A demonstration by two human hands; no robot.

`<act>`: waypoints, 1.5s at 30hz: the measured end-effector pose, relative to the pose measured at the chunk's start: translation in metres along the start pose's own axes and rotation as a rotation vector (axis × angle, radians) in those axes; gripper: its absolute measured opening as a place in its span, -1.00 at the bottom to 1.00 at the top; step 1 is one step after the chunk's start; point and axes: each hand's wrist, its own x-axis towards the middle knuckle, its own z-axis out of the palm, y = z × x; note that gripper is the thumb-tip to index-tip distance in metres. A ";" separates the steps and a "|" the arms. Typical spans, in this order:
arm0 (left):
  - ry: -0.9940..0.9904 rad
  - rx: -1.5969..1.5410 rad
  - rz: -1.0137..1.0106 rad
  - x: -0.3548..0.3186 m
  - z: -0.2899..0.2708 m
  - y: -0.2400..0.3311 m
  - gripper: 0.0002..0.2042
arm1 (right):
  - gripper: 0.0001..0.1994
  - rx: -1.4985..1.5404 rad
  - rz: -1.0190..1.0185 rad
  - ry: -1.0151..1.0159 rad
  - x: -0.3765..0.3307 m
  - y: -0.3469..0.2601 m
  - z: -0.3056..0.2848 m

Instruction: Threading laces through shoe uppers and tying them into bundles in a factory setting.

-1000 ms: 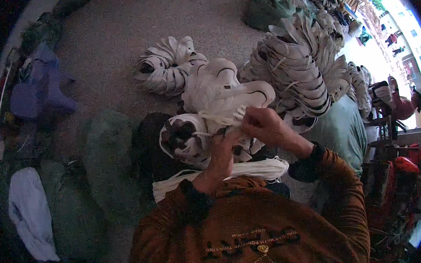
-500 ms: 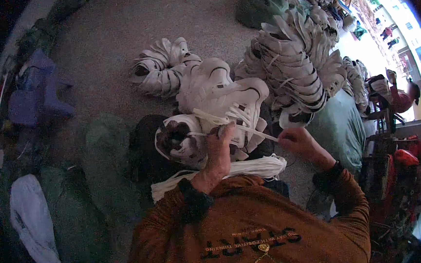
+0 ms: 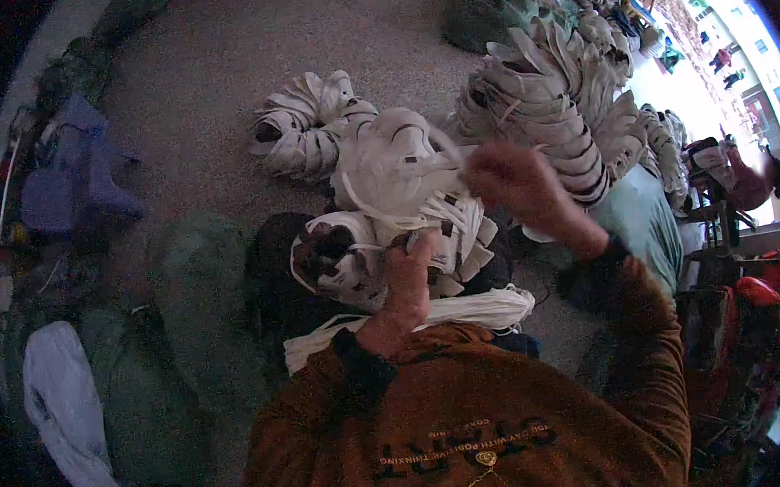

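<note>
White strap bundle (image 3: 405, 197) sits on the floor (image 3: 215, 66) right in front of the person, kind of a messy pile of pale looped pieces. Left hand (image 3: 408, 283) is pressed down on its near edge, fingers curled around some loops. Right hand (image 3: 517, 180) is lifted over the bundle's right side, a bit blurry, pinching a thin white strap (image 3: 388, 212) that runs back to the pile. Another tied bunch (image 3: 305, 127) lies just behind, a bigger stack (image 3: 552, 96) to the right, and a purple stool (image 3: 73, 175) is off left.
</note>
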 end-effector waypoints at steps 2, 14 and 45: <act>0.173 -0.308 -0.073 -0.001 0.008 -0.001 -0.63 | -0.85 -0.034 -0.134 -0.062 -0.005 0.024 0.013; -0.156 0.126 0.340 0.002 -0.014 -0.002 -0.14 | -0.89 -0.273 -0.268 -0.120 -0.007 0.036 0.035; 0.038 -0.185 0.192 0.000 0.002 0.002 -0.66 | -0.94 -0.725 -0.551 -0.398 0.023 0.018 0.029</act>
